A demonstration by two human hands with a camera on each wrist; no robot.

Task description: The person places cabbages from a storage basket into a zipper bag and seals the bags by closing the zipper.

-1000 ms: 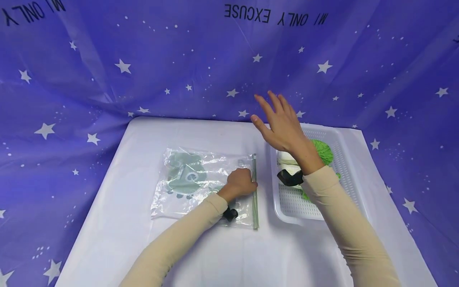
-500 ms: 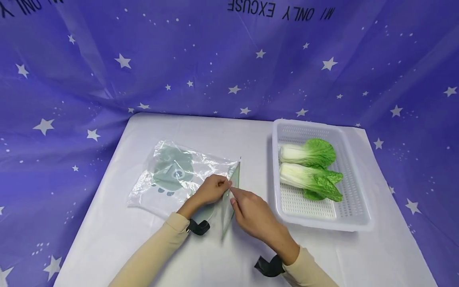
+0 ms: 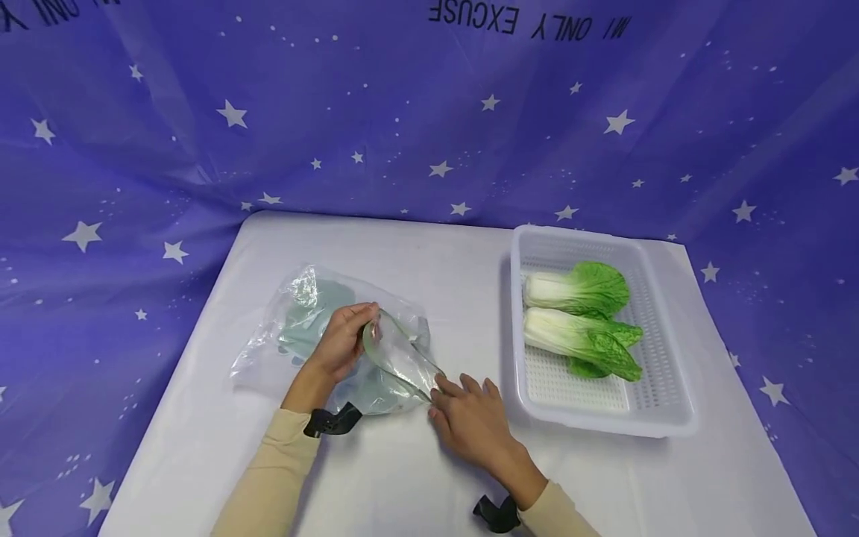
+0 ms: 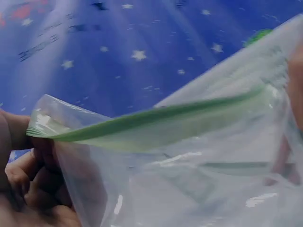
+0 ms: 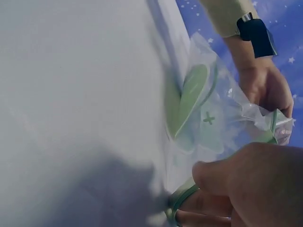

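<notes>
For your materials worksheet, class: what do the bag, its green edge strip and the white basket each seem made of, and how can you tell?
Bag: thin, glossy plastic film; it is see-through, creased and highlighted.
Green edge strip: probably flexible plastic, smooth; it bends with the bag's mouth.
White basket: likely rigid moulded plastic, satin; regular perforations and rounded rim suggest it.

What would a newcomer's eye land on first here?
Probably the bright green-and-white leafy vegetables, lying in a white perforated plastic basket on the right of the white cloth-covered table. Next, the clear plastic bag with green printing left of the basket, its green-edged mouth spread between the left hand and right hand. Behind hangs a vivid blue-purple cloth with white stars.
</notes>
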